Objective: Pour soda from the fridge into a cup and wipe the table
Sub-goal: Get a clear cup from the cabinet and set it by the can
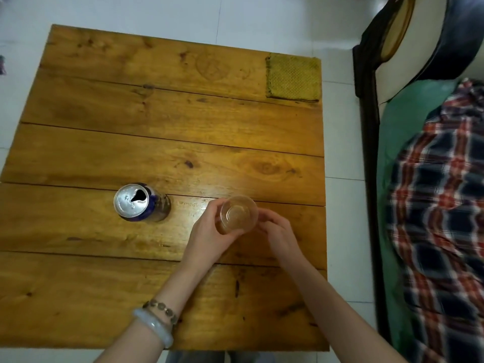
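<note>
Head view, taken from table centre as clock hub.

Near edge, 6 o'clock: both forearms enter; left wrist carries a bangle [154, 327] and a bead bracelet [162, 309].

Left hand [209, 231], about 5 o'clock: fingers and thumb curled round the cup [238, 213], gripping its left and near side. Cup upright, mouth toward camera, over the near-right part of the table [157, 142]. Whether its base rests on the wood or is lifted clear: cannot tell.

Right hand [279, 233]: just beside the cup at its 3 o'clock, fingers bent toward the wall. Touching or just short of it, gripping or not: cannot tell.

Cup contents: clear plastic, amber tint (could be soda, could be the wood showing through). Undetermined.

Can [133, 201], about 7 o'clock of hub, at 9 o'clock of the cup and apart from it: upright, tab opening already open, no hand on it.

Cloth [293, 76], far corner at 1 o'clock: flat, untouched.

Off table, 3 o'clock: plaid blanket [440, 205] on a bed.

Judgement: step in hand is the pour, cup being positioned or steadied; wipe not started. If the cup is empty, next move calls for one hand freed to the can, the other bracing the cup, slow tilt over the rim. If full, set it down and reach far right for the cloth.
</note>
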### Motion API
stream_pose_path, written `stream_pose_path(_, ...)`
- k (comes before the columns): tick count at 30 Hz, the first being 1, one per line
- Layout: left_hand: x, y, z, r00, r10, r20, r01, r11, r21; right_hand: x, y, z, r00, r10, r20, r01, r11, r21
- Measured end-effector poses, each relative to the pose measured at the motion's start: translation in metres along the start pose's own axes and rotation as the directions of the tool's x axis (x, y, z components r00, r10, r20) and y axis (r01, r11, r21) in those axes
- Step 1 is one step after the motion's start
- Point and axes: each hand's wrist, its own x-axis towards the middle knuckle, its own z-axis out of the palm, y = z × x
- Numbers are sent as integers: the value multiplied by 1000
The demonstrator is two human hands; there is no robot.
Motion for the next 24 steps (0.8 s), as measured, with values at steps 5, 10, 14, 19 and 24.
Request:
stream_pose_path(5, -3, 2, -5, 1000, 4, 26, -7, 996, 93, -1, -5, -3, 1000, 12, -8, -12, 998, -54)
stream_pose_path(10, -23, 5, -25, 1000, 4, 15, -6, 986, 164, -17, -18, -13, 992, -9, -127, -14, 984, -178)
stream_pose_path(14, -47, 28, -49, 1000, 30, 3, -30, 984, 177, -48, -42, -8, 978, -165, -126, 124, 952, -281)
stream_pose_path(19, -75, 53, -82, 990, 132, -37, -120, 964, 236, -72, -72, 23, 935, -355, -23, 327, 883, -338)
stream_pose_path(24, -92, 51, -120, 965, 208, -160, -158, 947, 279, -73, -81, 75, 892, -438, 115, 445, 803, -396)
